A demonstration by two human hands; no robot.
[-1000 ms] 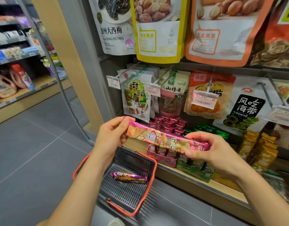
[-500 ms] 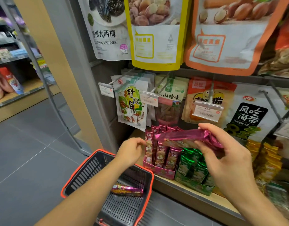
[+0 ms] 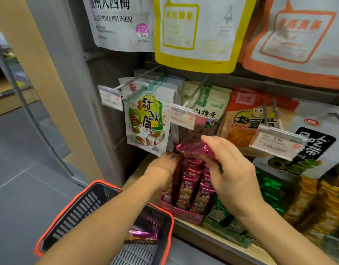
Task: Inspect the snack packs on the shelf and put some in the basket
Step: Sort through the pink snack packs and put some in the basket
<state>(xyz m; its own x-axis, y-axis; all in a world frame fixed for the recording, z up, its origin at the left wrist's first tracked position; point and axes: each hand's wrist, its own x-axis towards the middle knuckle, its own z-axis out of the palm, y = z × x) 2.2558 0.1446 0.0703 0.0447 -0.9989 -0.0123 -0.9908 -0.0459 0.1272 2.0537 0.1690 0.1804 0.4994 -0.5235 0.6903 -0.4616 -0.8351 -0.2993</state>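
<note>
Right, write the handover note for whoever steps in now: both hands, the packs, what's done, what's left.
Right grip pinches a magenta foil snack pack above the pink cardboard display box.
Left grip is at the box's upright packs; blur hides whether it holds one.
Dark grey plastic basket with orange rim sits below the left forearm, another magenta foil pack inside.
Done: one pack in the basket.
Left: probably decide on the held pack, then inspect more.

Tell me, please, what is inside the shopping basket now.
One pink foil snack pack lies on the grey slatted bottom of the shopping basket. The left forearm crosses above the basket and covers part of the inside, so I cannot tell if more packs lie there.
</note>
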